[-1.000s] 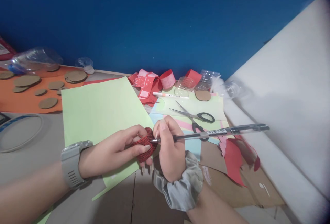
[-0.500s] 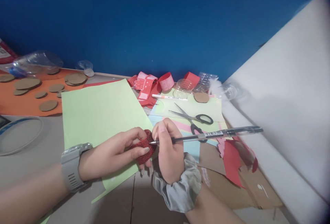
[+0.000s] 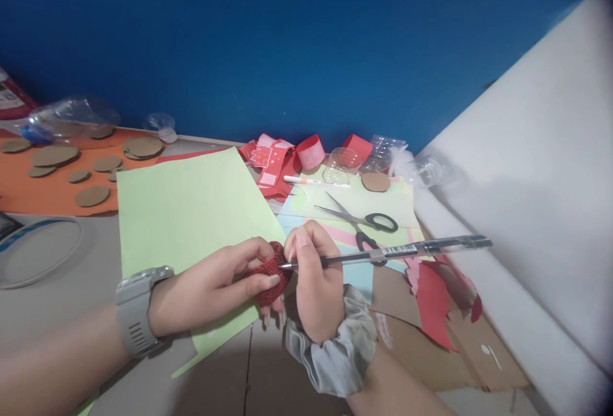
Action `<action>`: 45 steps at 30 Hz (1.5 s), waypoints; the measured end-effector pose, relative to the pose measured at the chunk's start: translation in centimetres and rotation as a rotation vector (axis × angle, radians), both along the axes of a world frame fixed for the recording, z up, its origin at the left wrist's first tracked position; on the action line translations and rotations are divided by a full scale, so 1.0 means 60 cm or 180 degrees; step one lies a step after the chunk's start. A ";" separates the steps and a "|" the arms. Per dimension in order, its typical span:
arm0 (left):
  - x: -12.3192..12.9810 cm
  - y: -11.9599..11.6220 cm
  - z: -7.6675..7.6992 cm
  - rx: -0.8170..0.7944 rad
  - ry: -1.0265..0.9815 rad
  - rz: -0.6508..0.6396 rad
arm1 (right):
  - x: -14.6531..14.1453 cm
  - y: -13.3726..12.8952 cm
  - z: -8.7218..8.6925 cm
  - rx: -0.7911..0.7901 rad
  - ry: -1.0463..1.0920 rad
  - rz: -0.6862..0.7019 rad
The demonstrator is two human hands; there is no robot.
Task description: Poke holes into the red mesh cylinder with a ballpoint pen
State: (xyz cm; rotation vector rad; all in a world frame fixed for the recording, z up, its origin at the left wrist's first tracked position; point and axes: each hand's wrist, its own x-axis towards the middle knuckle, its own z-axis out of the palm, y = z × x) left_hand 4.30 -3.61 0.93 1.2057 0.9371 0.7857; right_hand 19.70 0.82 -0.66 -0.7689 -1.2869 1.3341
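My left hand (image 3: 225, 285), with a grey watch (image 3: 138, 311) on its wrist, is closed around a curled piece of dark red, coarsely woven fabric (image 3: 272, 275). Its thumb presses on the front of the fabric and the other fingers lie behind. In my right hand (image 3: 313, 282) is a clear black pen (image 3: 373, 255), and its metal tip points left at the fabric. Whether the tip touches cannot be told. My right fingertips are close beside the fabric's right edge. A grey scrunchie (image 3: 342, 349) circles the right wrist. Under my left hand lies a light green sheet (image 3: 186, 205).
Black-handled scissors (image 3: 359, 219) and a white marker (image 3: 316, 181) lie on coloured papers beyond my right hand. Cardboard discs (image 3: 93, 196) rest on orange paper (image 3: 29, 189) at left. Red paper rings (image 3: 310, 152) and clear plastic pieces (image 3: 342, 164) stand near the blue wall (image 3: 287, 52).
The whole view has shifted very slightly. Both hands, the pen and the red fabric keep nearly the same position relative to each other.
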 end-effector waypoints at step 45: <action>-0.002 0.001 0.005 0.0199 0.0400 -0.0275 | -0.004 -0.001 -0.001 -0.0032 0.0273 -0.0092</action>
